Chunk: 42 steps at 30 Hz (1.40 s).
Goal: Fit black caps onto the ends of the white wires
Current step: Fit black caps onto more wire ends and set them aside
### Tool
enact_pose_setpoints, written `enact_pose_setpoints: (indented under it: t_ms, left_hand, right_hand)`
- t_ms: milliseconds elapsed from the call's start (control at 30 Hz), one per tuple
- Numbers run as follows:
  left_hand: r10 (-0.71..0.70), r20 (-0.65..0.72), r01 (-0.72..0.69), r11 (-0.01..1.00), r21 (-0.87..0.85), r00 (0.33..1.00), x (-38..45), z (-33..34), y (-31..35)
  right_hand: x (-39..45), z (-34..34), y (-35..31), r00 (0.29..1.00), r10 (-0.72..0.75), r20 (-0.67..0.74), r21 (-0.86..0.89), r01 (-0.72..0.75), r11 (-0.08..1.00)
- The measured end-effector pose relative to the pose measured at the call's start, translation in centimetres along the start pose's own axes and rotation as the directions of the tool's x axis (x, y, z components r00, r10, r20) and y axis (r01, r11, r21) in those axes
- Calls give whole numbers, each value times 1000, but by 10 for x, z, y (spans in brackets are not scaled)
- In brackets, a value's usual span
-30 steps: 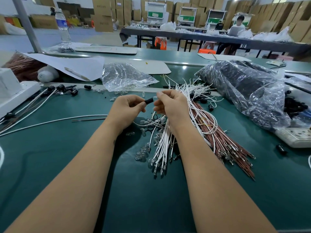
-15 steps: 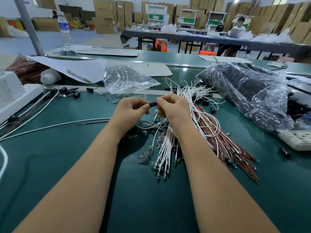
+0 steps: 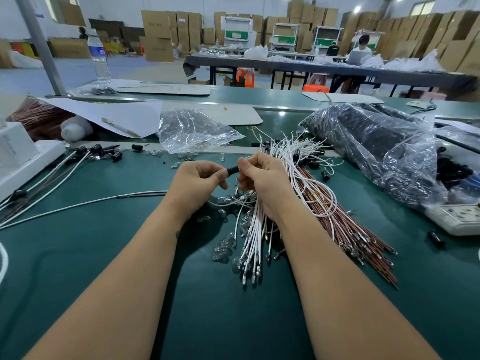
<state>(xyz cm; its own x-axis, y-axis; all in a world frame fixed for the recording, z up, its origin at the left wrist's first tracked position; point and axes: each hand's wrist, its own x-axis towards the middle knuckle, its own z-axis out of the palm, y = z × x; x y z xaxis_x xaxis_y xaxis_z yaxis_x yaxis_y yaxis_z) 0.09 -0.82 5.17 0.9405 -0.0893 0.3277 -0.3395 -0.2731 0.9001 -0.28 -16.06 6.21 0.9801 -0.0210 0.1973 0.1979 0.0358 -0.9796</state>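
A small black cap (image 3: 232, 169) sits between my two hands above the green table (image 3: 104, 255). My left hand (image 3: 198, 185) pinches the cap's left end with curled fingers. My right hand (image 3: 262, 181) pinches its right end; whatever wire it holds is hidden behind the fingers. A bundle of white wires (image 3: 253, 237) with metal terminals lies under my right wrist and fans out toward the back. Red-brown wires (image 3: 348, 227) lie beside it on the right. Loose black caps (image 3: 117, 155) and capped wires lie at the left.
A large plastic bag of black parts (image 3: 368, 149) fills the right side, a power strip (image 3: 457, 219) in front of it. A clear bag (image 3: 192, 131), paper sheets and a white box (image 3: 15, 152) sit at the back left. Small glass bulbs (image 3: 223, 250) are scattered below my hands.
Both hands have stayed together on the black cap, with only slight shifts of the fingers. The camera has tilted a little, so the scene sits lower in view.
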Motion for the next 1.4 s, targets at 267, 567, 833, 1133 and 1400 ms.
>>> enact_pose_setpoints:
  t_ms: [267, 567, 833, 1133, 1400]
  left_hand:
    - [7, -23, -9, 995, -99, 1000, 1, 1, -1]
    - [1, -67, -8, 994, -109, 998, 0, 3, 2]
    - [38, -163, -56, 993, -101, 986, 0, 8, 6]
    - [117, -147, -121, 992, -18, 982, 2, 10, 11]
    - [315, -101, -195, 776, 600, 944, 9, -20, 0]
  right_hand:
    - [-2, 3, -3, 1000, 4, 12, 26, -4, 1000]
    - [-4, 7, -4, 1000, -19, -9, 13, 19, 1000]
    - [-7, 25, -3, 984, -99, -145, -87, 87, 992]
    - [-9, 21, -9, 967, -171, -188, -149, 144, 978]
    - [-4, 11, -15, 883, -211, -420, -22, 222, 975]
